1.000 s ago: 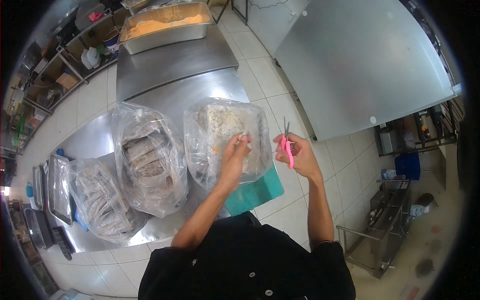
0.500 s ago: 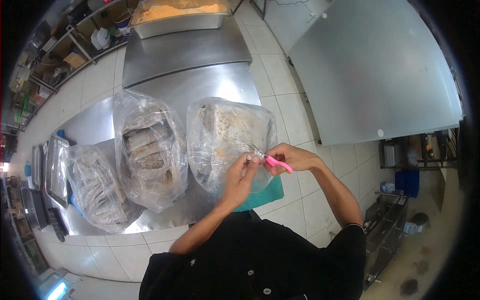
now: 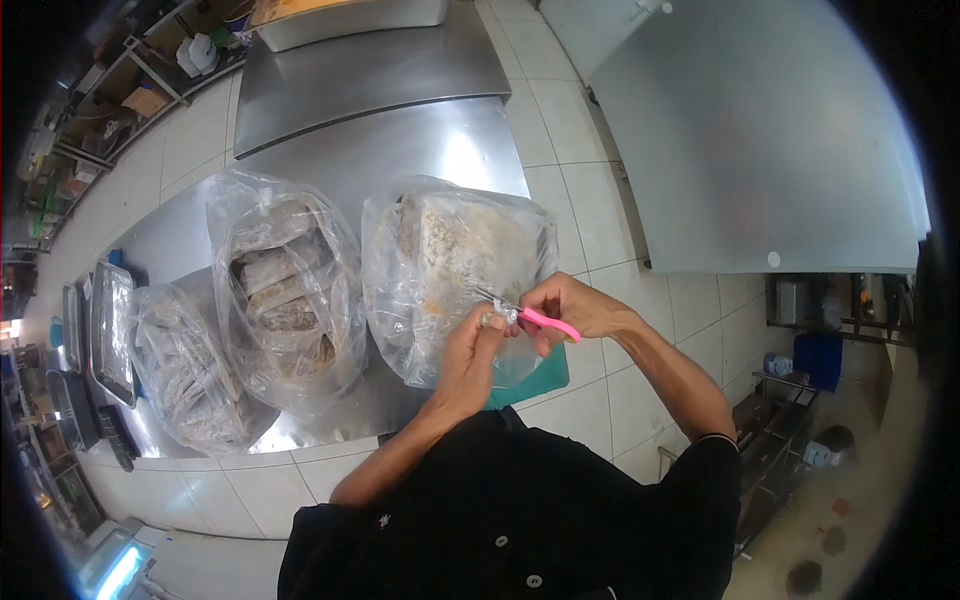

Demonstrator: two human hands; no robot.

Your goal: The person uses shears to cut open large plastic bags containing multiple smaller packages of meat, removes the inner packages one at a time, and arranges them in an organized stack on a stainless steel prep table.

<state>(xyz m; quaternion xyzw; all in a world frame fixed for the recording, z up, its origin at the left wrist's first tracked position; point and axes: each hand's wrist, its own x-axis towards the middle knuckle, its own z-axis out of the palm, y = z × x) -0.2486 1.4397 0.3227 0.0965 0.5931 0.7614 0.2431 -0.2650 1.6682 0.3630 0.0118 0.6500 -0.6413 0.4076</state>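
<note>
Scissors (image 3: 552, 324): pink-handled, in the right hand (image 3: 580, 305), blades angled up and left above the right bag (image 3: 400, 345), very close to the left hand's fingertips.
Left hand (image 3: 468, 360): thumb and fingers pinch a small bunch of clear plastic (image 3: 499, 314), seemingly part of that bag.
Right hand: fingers close around the handles (whether they pass through both loops, I cannot tell).
Good snipping: best done with the bunch drawn taut and raised off the contents, the blades set just beyond the pinching fingertips, and the cut kept short so the points catch nothing underneath.
Right bag: clear plastic around a pale, brown-speckled slab or block; it rests on the metal table (image 3: 430, 140), partly over a green mat (image 3: 535, 382).
Middle bag (image 3: 290, 385): just beside it, with grey-brown, strip-like pieces stacked inside.
Left bag (image 3: 190, 375): greyish pieces, blurred by wrinkled plastic.
Pan (image 3: 350, 32): deep metal, at the upper edge of view, only a sliver of orange contents showing.
Tray (image 3: 113, 335): shiny metal, near the left bag.
</note>
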